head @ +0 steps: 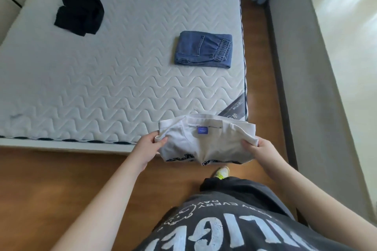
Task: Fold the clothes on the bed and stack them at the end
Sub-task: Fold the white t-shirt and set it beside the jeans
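Standing at the foot of the bed [122, 79], the person held a folded white T-shirt [206, 142] in the air over the mattress's near right corner and the wooden floor [61, 179]. Left hand [148, 147] gripped the shirt's left edge, thumb on top, fingers curled under the cloth. Right hand [263, 150] gripped the right edge likewise, fingers closed round a bunched fold. Collar faced up, small blue label [202, 130] showing inside the neck; dark printed lettering visible along the lower fold. Folded blue jeans [203, 49] lay flat on the mattress near its right edge, well apart from the shirt. Dark crumpled garment [79, 9] lay unfolded toward the far left of the mattress. One yellow-green shoe [222, 172] showed on the floor below the shirt.
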A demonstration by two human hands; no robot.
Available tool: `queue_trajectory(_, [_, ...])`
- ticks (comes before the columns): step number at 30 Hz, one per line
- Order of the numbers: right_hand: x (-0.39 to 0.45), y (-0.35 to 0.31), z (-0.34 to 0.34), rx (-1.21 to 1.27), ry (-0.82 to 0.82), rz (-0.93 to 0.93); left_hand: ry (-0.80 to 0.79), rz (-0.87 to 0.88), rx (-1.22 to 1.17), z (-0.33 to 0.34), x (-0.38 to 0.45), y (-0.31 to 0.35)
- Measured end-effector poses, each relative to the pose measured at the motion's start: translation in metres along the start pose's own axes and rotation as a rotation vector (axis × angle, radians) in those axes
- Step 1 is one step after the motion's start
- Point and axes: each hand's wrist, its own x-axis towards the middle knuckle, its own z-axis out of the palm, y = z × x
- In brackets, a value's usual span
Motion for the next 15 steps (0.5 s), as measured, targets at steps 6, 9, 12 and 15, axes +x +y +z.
queue_trajectory(6, [0.048, -0.013, -0.008, -0.019, -0.069, 0.052, 0.065, -0.053, -0.031, 0.014, 0.037, 0.010])
queue_trajectory(9, [0.068, -0.017, -0.007, -0.083, -0.081, 0.060, 0.063, -0.062, 0.005, 0.019, 0.056, 0.011])
queue_trajectory(12, [0.079, -0.020, -0.003, -0.108, -0.075, 0.078, 0.037, -0.061, 0.030, 0.020, 0.073, 0.011])
queue_trajectory(15, [0.089, -0.023, 0.000, -0.124, -0.027, 0.105, 0.014, -0.070, 0.089, 0.017, 0.096, 0.013])
